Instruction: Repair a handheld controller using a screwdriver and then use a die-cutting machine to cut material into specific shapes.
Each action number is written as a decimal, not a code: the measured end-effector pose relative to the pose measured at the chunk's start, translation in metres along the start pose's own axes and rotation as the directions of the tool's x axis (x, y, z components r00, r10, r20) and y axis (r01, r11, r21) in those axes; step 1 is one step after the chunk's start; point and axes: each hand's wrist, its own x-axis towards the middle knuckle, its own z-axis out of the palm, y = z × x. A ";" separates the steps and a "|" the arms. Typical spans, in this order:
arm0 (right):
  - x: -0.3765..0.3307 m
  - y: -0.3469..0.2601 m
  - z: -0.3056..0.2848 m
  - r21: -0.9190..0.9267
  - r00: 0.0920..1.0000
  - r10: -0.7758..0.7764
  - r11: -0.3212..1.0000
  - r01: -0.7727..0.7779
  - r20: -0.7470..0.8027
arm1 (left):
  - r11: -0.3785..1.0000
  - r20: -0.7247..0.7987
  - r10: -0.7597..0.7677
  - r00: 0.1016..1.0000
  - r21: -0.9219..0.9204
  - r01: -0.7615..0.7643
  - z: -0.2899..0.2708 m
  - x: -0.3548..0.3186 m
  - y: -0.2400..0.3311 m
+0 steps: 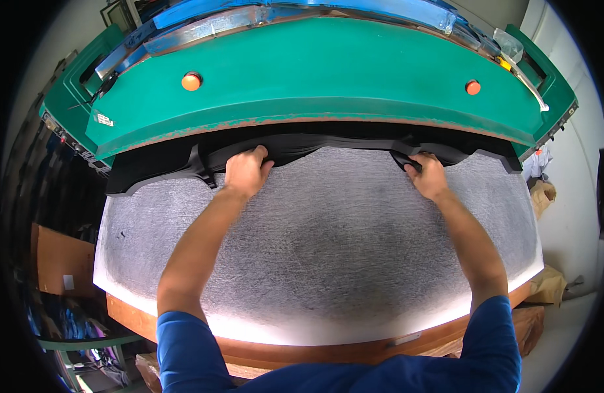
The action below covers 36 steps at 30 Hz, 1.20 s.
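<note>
Black fabric [328, 145], pinched in both the left hand [246, 171] and right hand [428, 175], could snag under the green press [315, 78].

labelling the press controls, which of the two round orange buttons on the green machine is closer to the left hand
The larger-looking round orange button on the left side of the green machine housing, above the left hand; the other orange button sits far right, above the right hand.
</note>
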 end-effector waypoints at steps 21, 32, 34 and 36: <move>0.029 0.028 -0.032 -0.199 0.860 -0.341 0.878 0.436 0.380 | 0.788 0.239 0.187 0.953 0.543 -0.291 0.013 0.004 0.002; 0.019 0.034 0.002 -0.156 0.999 -0.005 0.988 -0.002 -0.041 | 0.870 -0.218 -0.240 0.946 0.384 0.310 0.017 -0.008 -0.026; 0.016 0.029 -0.003 -0.201 0.998 0.060 0.978 -0.053 0.030 | 0.876 -0.234 -0.271 0.934 0.342 0.340 0.011 -0.023 -0.050; 0.015 0.039 -0.006 -0.203 0.987 0.141 0.971 -0.123 0.077 | 0.874 -0.287 -0.296 0.911 0.302 0.379 0.007 -0.036 -0.061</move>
